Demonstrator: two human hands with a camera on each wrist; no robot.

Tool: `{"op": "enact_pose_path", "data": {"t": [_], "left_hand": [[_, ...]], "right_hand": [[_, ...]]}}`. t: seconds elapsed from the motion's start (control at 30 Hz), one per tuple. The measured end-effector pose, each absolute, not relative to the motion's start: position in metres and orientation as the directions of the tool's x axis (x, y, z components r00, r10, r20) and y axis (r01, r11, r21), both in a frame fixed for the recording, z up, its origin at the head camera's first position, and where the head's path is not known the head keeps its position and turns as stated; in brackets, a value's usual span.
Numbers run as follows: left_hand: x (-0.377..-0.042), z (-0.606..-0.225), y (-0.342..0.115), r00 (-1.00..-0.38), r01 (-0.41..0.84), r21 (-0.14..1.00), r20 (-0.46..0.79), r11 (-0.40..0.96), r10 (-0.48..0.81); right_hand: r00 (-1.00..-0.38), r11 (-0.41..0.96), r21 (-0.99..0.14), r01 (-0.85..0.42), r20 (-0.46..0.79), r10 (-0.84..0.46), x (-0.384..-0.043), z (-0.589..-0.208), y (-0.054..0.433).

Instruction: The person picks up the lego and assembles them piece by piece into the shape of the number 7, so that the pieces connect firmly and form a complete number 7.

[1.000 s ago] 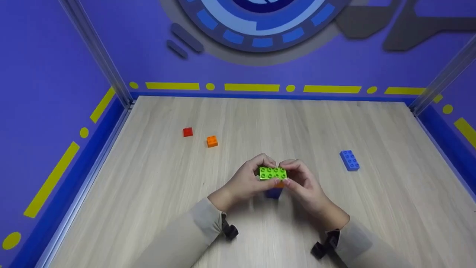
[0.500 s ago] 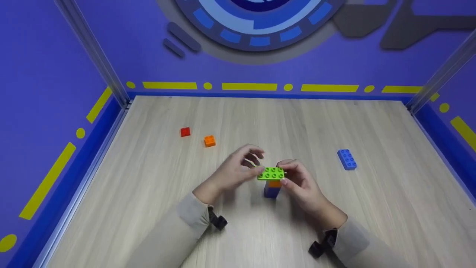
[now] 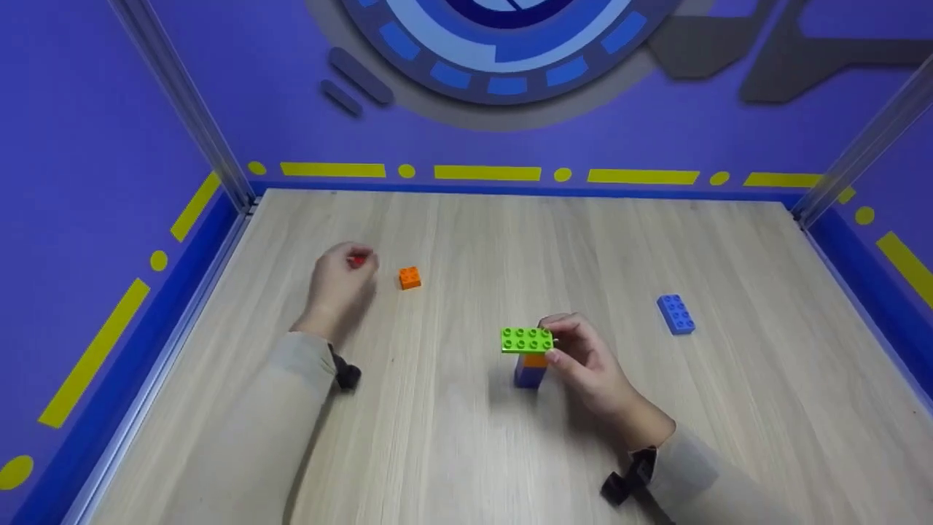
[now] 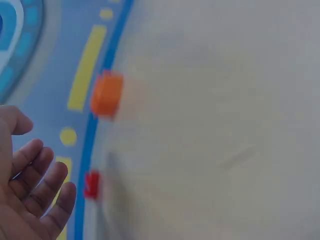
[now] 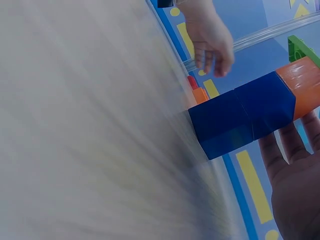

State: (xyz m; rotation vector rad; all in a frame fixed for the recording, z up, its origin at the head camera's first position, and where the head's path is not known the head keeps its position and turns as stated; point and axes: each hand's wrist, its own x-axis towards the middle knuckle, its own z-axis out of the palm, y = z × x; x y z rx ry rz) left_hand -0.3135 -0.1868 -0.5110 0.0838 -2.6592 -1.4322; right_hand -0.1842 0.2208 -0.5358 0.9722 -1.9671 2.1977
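Note:
In the head view my right hand (image 3: 598, 375) holds a small upright tower of toy building bricks by its upper right side, thumb in front and fingers behind. The tower has two dark blue bricks (image 5: 242, 117) at the bottom, an orange brick (image 5: 301, 85) above them and a wide green studded brick (image 3: 526, 340) on top, overhanging to the left. My left hand (image 3: 339, 284) is at the far left over a small red brick (image 3: 357, 260). Its fingers are loosely bent, and the left wrist view has the red brick (image 4: 92, 185) apart from them.
A small orange brick (image 3: 410, 278) lies just right of the left hand. On the right side of the wooden table (image 3: 452, 452) rests a lighter blue brick (image 3: 676, 314) with two rows of studs. Blue-purple panels (image 3: 466, 146) enclose the back and sides.
My left hand has let go of the green brick and moved left and away to the red brick. The right hand keeps its hold on the tower, which stays in place.

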Motion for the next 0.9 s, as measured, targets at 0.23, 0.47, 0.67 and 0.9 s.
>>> {"op": "enact_pose_path", "data": {"t": [0.23, 0.47, 0.67, 0.9], "left_hand": [[-0.325, -0.522, -0.223, -0.995, -0.089, 0.745, -0.03, 0.661, -0.1], [-0.334, -0.519, -0.227, -0.998, -0.058, 0.669, -0.049, 0.741, -0.034], [-0.342, -0.519, -0.226, -0.999, -0.001, 0.543, -0.033, 0.84, 0.02], [-0.342, -0.516, -0.223, -1.0, 0.015, 0.532, -0.011, 0.847, 0.025]], "right_hand": [[-0.808, -0.188, -0.892, -0.412, 0.453, -0.378, -0.183, -0.536, 0.222], [-0.827, -0.165, -0.898, -0.409, 0.441, -0.349, -0.182, -0.535, 0.221], [-0.835, -0.165, -0.899, -0.406, 0.438, -0.333, -0.18, -0.535, 0.221], [-0.834, -0.176, -0.901, -0.397, 0.435, -0.339, -0.181, -0.535, 0.221]]}}
